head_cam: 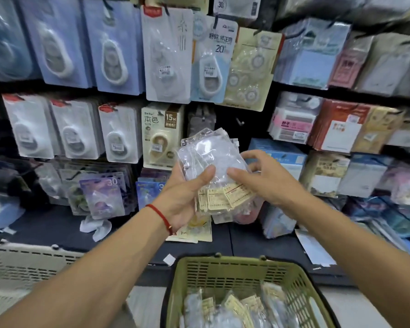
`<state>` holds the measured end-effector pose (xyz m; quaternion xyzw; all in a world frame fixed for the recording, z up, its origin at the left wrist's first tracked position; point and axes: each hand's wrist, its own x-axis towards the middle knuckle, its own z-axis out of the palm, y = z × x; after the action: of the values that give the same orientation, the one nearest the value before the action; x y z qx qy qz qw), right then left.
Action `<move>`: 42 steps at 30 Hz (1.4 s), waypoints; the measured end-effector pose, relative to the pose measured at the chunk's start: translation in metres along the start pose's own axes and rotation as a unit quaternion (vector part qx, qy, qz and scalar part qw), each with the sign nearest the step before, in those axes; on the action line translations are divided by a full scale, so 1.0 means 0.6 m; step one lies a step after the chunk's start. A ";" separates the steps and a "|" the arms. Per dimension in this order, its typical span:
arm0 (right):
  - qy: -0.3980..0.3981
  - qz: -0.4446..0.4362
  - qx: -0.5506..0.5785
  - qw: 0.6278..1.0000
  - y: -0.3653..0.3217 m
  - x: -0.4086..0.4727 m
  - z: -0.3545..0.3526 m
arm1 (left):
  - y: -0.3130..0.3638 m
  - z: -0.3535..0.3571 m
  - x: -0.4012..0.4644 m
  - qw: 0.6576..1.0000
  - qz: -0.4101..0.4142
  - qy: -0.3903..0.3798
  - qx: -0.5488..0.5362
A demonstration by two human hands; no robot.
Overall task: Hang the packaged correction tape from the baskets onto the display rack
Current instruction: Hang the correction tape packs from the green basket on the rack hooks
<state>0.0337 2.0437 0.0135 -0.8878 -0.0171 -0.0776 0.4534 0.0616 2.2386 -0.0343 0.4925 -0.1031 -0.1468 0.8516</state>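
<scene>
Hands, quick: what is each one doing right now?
Left hand: grips a stack of clear packets, thumb across the front.
Right hand: fingers curled round the same stack's right edge, thumb on its front.

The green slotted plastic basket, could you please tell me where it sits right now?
In the head view, the green slotted plastic basket sits bottom centre, below both hands, right of a beige slotted plastic basket.

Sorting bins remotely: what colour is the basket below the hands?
Olive green basket, best seen in the head view.
</scene>
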 end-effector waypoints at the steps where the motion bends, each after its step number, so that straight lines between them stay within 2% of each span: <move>1: 0.006 -0.005 -0.010 1.000 -0.005 0.006 0.001 | 0.002 -0.001 0.003 1.000 0.000 0.003 -0.003; 5: -0.067 0.001 0.025 0.997 -0.011 0.030 -0.006 | 0.006 -0.012 0.016 0.999 0.009 0.035 0.001; 8: -0.082 -0.007 0.052 0.995 -0.005 0.043 -0.004 | 0.016 -0.024 0.024 0.998 0.022 0.046 0.028; 11: -0.053 -0.011 0.091 0.994 0.003 0.058 0.013 | 0.020 -0.044 0.029 0.996 0.042 0.077 0.017; 13: -0.008 -0.010 0.110 0.994 0.013 0.072 0.026 | 0.024 -0.060 0.026 0.987 0.094 0.124 0.052; 15: 0.029 -0.007 0.113 0.993 0.024 0.088 0.039 | 0.029 -0.080 0.022 0.965 0.152 0.179 0.121; 18: 0.041 -0.010 0.150 0.988 0.030 0.108 0.061 | 0.044 -0.107 0.017 0.924 0.191 0.262 0.204; 23: 0.050 -0.017 0.173 0.983 0.024 0.132 0.092 | 0.059 -0.116 0.006 0.917 0.239 0.257 0.190; 31: 0.055 0.017 0.203 0.977 0.011 0.145 0.114 | 0.056 -0.126 0.007 0.915 0.244 0.255 0.194; 42: 0.072 0.031 0.224 0.971 -0.016 0.134 0.121 | 0.055 -0.134 0.011 0.902 0.231 0.295 0.214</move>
<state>0.1212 2.1049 -0.0086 -0.7554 0.0263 -0.1217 0.6433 0.0981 2.3169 -0.0451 0.6462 0.0134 0.2319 0.7269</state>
